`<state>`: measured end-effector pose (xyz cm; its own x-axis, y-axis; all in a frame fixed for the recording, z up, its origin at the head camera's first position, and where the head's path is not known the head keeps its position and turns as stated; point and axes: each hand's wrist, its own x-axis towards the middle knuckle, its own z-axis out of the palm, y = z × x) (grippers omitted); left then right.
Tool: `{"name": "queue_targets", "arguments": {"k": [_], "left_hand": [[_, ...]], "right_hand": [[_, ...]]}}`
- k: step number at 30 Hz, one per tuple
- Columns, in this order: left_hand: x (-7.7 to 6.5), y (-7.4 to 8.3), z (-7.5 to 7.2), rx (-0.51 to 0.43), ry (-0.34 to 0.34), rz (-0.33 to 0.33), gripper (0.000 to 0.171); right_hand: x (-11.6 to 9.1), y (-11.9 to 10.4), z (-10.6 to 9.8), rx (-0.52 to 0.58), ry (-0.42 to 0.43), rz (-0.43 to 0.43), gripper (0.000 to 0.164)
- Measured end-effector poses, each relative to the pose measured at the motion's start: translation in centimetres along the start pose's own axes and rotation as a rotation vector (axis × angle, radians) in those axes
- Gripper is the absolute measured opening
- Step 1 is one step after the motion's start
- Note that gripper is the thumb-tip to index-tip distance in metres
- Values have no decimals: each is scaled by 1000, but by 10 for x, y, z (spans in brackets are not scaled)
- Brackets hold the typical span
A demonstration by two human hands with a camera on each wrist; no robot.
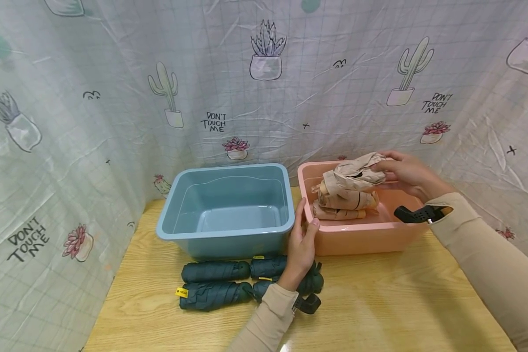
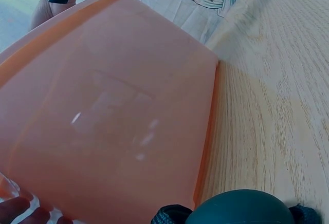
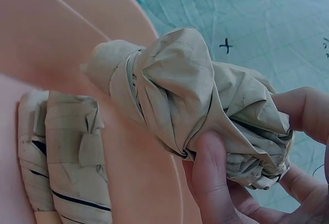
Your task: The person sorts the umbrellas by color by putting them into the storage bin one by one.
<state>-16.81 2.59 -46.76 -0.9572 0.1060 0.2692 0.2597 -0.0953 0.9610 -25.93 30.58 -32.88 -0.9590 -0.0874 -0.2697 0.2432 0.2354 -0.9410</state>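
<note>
My right hand (image 1: 405, 173) holds a beige folded umbrella (image 1: 354, 173) above the pink bin (image 1: 361, 239). In the right wrist view, the thumb presses on the loose, bunched cloth of this beige umbrella (image 3: 177, 90), with the other fingers round its far end. Two more beige umbrellas (image 3: 77, 157) lie side by side in the bin, against its left part. My left hand (image 1: 301, 249) grips the front left corner of the pink bin, thumb at the rim and fingers along the left side. Its fingertips (image 2: 31, 216) show at the lower left of the left wrist view.
A blue bin (image 1: 229, 244) with nothing in it stands left of the pink one. Several dark green folded umbrellas (image 1: 213, 296) lie in front of it on the wooden table (image 1: 361, 303), partly under my left wrist. A cactus-print curtain (image 1: 317, 98) hangs behind and at both sides.
</note>
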Motion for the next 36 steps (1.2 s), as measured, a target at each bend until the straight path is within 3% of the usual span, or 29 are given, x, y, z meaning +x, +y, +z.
{"name": "queue_targets", "arguments": {"k": [10, 18, 28, 36], "left_hand": [[-2, -1, 1, -1, 5, 7, 59], [-2, -1, 2, -1, -4, 7, 59], [0, 1, 2, 6, -6, 27, 60], [-1, 1, 1, -3, -14, 36, 59]], "right_hand": [[15, 12, -1, 97, -14, 65, 39], [22, 23, -6, 64, -25, 82, 65], [32, 31, -15, -15, -102, 77, 57], [34, 36, -17, -213, -44, 74, 63]]}}
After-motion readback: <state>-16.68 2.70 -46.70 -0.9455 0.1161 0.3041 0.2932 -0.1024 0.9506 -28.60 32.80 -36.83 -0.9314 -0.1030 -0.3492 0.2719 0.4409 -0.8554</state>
